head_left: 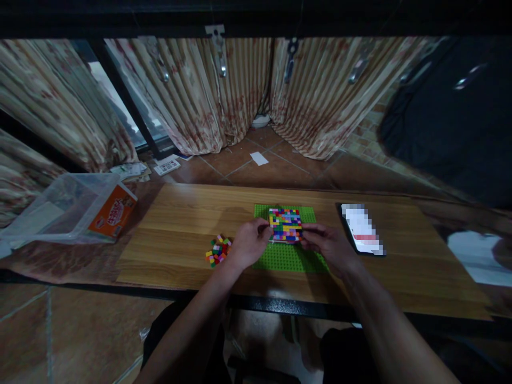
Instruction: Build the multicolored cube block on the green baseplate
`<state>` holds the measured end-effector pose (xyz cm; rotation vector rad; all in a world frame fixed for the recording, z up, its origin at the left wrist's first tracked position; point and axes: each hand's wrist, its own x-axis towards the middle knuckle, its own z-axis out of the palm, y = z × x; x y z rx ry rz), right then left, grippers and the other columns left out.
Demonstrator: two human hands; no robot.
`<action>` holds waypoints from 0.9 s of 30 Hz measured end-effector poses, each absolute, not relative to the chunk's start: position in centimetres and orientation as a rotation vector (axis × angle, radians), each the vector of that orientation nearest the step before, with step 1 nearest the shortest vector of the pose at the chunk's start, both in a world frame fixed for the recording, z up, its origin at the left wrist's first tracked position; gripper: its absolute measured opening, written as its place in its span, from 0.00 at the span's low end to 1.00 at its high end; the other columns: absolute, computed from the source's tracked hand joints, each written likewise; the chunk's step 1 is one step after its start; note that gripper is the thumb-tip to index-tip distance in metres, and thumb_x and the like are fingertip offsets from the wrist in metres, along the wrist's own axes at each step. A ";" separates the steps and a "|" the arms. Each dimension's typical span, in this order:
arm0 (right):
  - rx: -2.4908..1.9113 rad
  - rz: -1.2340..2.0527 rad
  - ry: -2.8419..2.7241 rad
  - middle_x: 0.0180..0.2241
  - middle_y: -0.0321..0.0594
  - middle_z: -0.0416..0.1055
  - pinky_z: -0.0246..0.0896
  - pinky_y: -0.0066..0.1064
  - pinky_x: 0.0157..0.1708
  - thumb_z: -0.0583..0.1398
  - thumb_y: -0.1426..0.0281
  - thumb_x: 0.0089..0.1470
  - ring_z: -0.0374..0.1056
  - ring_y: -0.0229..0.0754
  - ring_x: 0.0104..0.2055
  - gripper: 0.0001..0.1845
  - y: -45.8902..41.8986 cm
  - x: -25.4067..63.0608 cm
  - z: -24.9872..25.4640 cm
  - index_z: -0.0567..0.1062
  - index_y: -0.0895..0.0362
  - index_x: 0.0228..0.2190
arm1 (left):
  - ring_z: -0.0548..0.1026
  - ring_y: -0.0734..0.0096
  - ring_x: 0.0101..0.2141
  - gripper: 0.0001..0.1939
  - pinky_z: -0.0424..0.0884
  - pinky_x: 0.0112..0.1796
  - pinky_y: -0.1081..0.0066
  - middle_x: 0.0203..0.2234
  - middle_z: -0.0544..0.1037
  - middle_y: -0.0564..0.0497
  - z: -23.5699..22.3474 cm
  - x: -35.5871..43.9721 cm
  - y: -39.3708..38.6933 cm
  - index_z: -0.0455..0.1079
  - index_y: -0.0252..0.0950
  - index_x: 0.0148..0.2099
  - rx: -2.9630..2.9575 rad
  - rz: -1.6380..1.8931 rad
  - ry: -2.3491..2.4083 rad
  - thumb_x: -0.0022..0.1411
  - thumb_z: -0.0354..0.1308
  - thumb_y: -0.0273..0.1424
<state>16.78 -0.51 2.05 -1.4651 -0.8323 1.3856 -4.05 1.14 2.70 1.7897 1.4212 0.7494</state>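
A multicoloured block of small toy bricks (285,224) is at the middle of the table, over the green studded baseplate (290,258). My left hand (253,241) grips its left side, fingers closed at the edge. On the opposite side my right hand (323,240) pinches the block's right edge between thumb and fingers. The block covers part of the baseplate; whether the two touch I cannot tell. Just left of my left hand lies a small pile of loose bricks (218,252) in mixed colours.
A phone (363,229) with a lit screen lies to the right on the wooden table (172,213). Beyond the table's left end stands a clear plastic bin (76,208) with an orange box (112,213). Patterned curtains (192,101) hang behind the table.
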 end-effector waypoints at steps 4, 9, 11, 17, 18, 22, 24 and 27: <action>-1.469 1.380 -0.876 0.27 0.36 0.77 0.70 0.28 0.29 0.72 0.65 0.33 0.70 0.34 0.25 0.20 -0.5 16.8 2.0 0.79 0.56 0.32 | 0.74 0.70 0.29 0.11 0.67 0.31 0.72 0.29 0.79 0.49 2.6 -3.9 1.1 0.75 0.34 0.39 1.802 0.753 1.432 0.64 0.51 0.32; -1.472 1.374 -0.871 0.27 0.36 0.77 0.71 0.29 0.29 0.72 0.66 0.32 0.70 0.34 0.24 0.20 -0.5 16.9 2.0 0.79 0.56 0.33 | 0.75 0.70 0.29 0.11 0.68 0.32 0.71 0.30 0.80 0.48 2.3 -3.8 1.0 0.75 0.34 0.40 1.807 0.746 1.447 0.65 0.51 0.32; -1.467 1.372 -0.859 0.26 0.35 0.76 0.71 0.28 0.28 0.73 0.66 0.32 0.69 0.33 0.24 0.21 -0.5 16.9 2.0 0.79 0.57 0.33 | 0.76 0.69 0.30 0.11 0.69 0.33 0.71 0.31 0.80 0.48 2.2 -3.7 1.0 0.75 0.34 0.41 1.785 0.747 1.447 0.64 0.52 0.32; -1.460 1.387 -0.876 0.28 0.36 0.77 0.73 0.30 0.29 0.73 0.66 0.31 0.71 0.36 0.25 0.21 -0.6 17.1 1.8 0.79 0.56 0.32 | 0.77 0.68 0.32 0.10 0.71 0.34 0.70 0.31 0.81 0.48 2.1 -3.3 1.1 0.75 0.34 0.38 1.694 0.771 1.483 0.63 0.54 0.30; -1.462 1.384 -0.884 0.28 0.37 0.77 0.73 0.30 0.29 0.73 0.66 0.31 0.72 0.37 0.26 0.21 -0.6 17.1 1.7 0.79 0.56 0.32 | 0.77 0.68 0.32 0.09 0.71 0.34 0.70 0.30 0.81 0.48 2.1 -3.2 1.0 0.76 0.34 0.38 1.679 0.774 1.494 0.63 0.54 0.30; -1.508 1.372 -0.902 0.31 0.39 0.78 0.74 0.33 0.30 0.73 0.66 0.31 0.73 0.39 0.28 0.22 -0.5 17.5 1.4 0.79 0.55 0.33 | 0.77 0.67 0.32 0.10 0.72 0.35 0.70 0.32 0.81 0.47 1.9 -2.9 0.7 0.76 0.34 0.39 1.673 0.786 1.476 0.63 0.54 0.30; -1.543 1.363 -0.912 0.31 0.39 0.78 0.74 0.34 0.30 0.72 0.65 0.32 0.74 0.41 0.29 0.22 -0.4 17.7 1.4 0.79 0.55 0.34 | 0.77 0.68 0.31 0.10 0.72 0.34 0.70 0.32 0.81 0.48 2.0 -3.2 0.8 0.76 0.34 0.40 1.710 0.775 1.459 0.63 0.55 0.31; -1.686 1.149 -0.920 0.29 0.39 0.77 0.72 0.36 0.31 0.70 0.64 0.38 0.73 0.42 0.27 0.17 -0.6 17.3 2.2 0.79 0.54 0.34 | 0.75 0.69 0.30 0.10 0.71 0.33 0.71 0.30 0.80 0.49 2.6 -5.0 1.8 0.76 0.35 0.39 1.764 0.796 1.468 0.63 0.55 0.32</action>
